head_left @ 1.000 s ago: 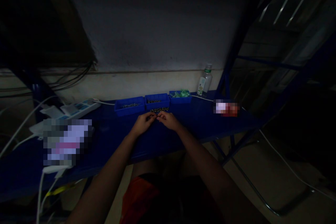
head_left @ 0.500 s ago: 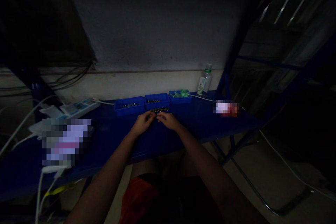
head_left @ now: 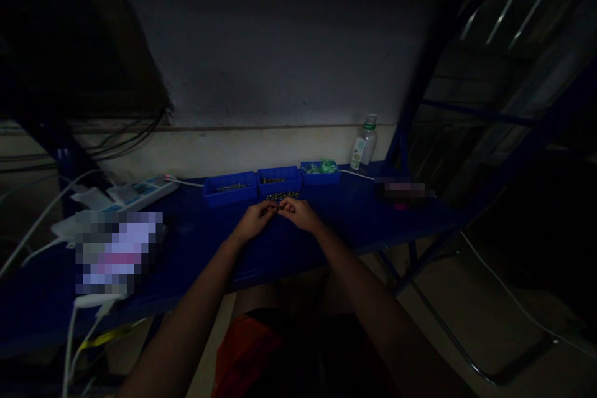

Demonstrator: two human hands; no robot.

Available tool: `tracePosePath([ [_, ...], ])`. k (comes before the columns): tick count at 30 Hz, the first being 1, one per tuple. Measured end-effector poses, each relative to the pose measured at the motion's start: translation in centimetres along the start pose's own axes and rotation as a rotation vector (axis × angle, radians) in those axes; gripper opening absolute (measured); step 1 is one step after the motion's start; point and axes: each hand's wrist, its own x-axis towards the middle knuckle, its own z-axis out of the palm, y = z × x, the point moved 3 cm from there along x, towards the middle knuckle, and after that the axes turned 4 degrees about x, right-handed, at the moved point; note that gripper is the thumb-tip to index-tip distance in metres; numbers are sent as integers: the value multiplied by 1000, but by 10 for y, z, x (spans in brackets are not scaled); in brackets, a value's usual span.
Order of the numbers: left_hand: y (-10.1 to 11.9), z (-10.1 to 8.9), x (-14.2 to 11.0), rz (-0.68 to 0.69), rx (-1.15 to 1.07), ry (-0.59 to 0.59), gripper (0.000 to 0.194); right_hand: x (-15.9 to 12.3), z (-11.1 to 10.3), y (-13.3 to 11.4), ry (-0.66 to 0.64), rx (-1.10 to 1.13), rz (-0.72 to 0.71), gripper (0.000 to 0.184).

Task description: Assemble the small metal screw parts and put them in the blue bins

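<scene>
My left hand (head_left: 255, 220) and my right hand (head_left: 299, 212) meet fingertip to fingertip above the blue table (head_left: 205, 236). Both are closed in a pinch; whatever sits between the fingers is too small and dark to name. Just beyond the fingertips lies a pile of small shiny metal parts (head_left: 283, 196). Behind it stand three blue bins: the left bin (head_left: 229, 197) holds thin metal pieces, the middle bin (head_left: 280, 189) small brassy parts, and the right bin (head_left: 320, 178) crumpled green clear plastic.
A clear bottle (head_left: 364, 146) with a green band stands against the wall at the back right. On the left are a white power strip (head_left: 144, 194) with cables and a blurred-out bright object (head_left: 124, 249). Another blurred dark object (head_left: 405, 189) lies to the right.
My right fingers have curled and moved slightly left, closer to my left fingertips. The blurred object on the right has turned from bright to dark. The bins have stayed put.
</scene>
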Motion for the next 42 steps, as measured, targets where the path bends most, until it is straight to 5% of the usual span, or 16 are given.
tracePosePath([
  [17, -4, 4, 0, 31, 31, -45, 33, -1, 1, -3, 41, -24, -23, 26],
  [25, 2, -3, 0, -4, 33, 48, 34, 2, -1, 1, 66, -57, 30, 25],
  [34, 6, -1, -1, 76, 127, 7, 30, 2, 6, 6, -36, -172, 28, 16],
  [38, 5, -9, 1, 55, 175, 77, 30, 4, 3, 7, 4, -160, -6, 18],
  [42, -8, -30, 17, -78, 269, 269, 32, 7, -4, 14, 170, -207, 33, 29],
])
